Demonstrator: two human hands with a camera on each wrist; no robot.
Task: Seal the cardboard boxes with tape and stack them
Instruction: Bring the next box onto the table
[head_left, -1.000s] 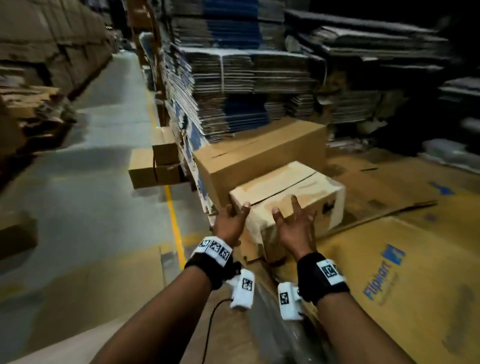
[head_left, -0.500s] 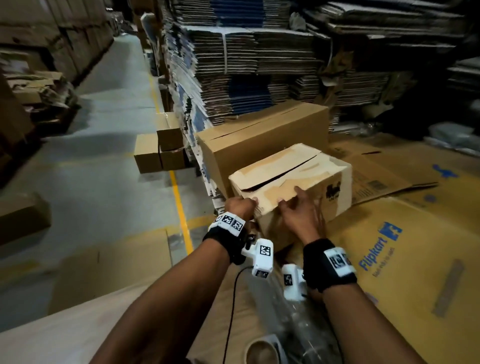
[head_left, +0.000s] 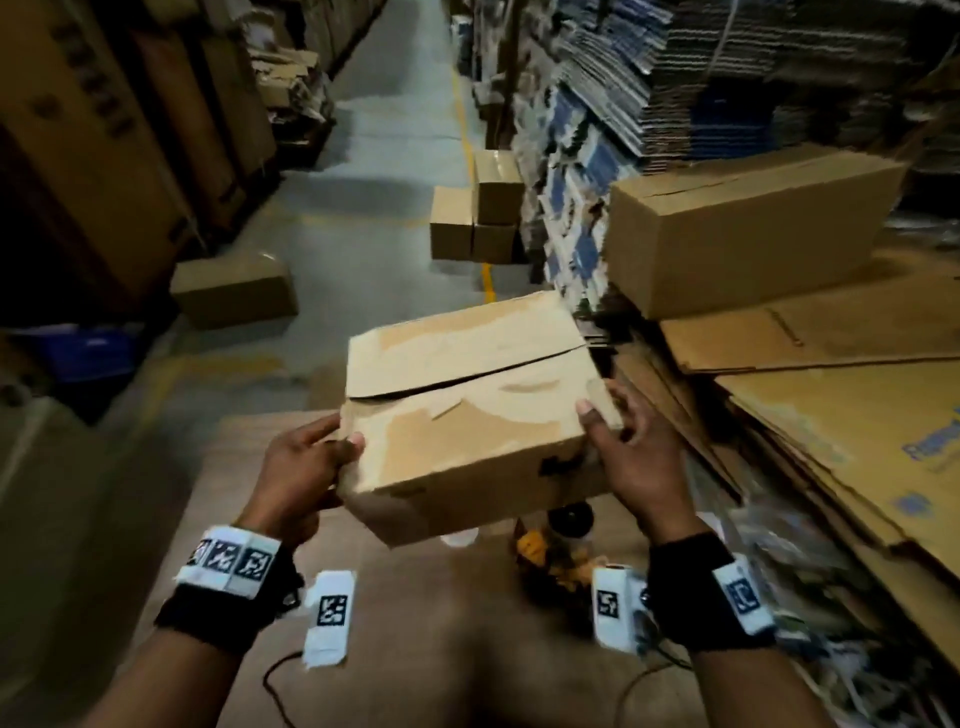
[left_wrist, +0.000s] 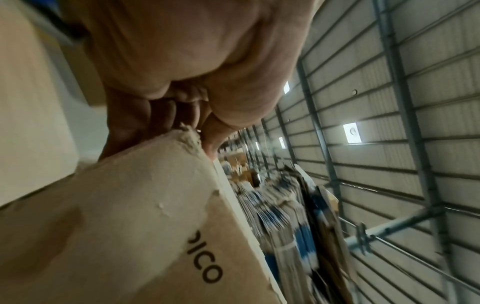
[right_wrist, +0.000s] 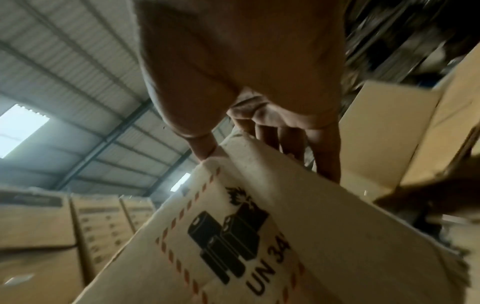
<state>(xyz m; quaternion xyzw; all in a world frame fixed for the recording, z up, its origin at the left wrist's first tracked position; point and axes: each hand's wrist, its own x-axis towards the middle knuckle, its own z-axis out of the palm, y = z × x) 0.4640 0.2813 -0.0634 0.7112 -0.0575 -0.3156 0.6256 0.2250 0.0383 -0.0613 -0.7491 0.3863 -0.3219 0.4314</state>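
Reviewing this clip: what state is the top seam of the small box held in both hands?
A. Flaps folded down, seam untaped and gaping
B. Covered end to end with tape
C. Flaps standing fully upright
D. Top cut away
A: in the head view the small box, gripped by the left hand and the right hand, shows a dark open gap between its folded flaps, with no tape across it.

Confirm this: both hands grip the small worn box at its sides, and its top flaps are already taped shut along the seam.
Not quite. The left hand and right hand do grip the small worn box at its sides, but its top flaps are not taped: the head view shows the seam gaping as a dark slit, with no tape across it.
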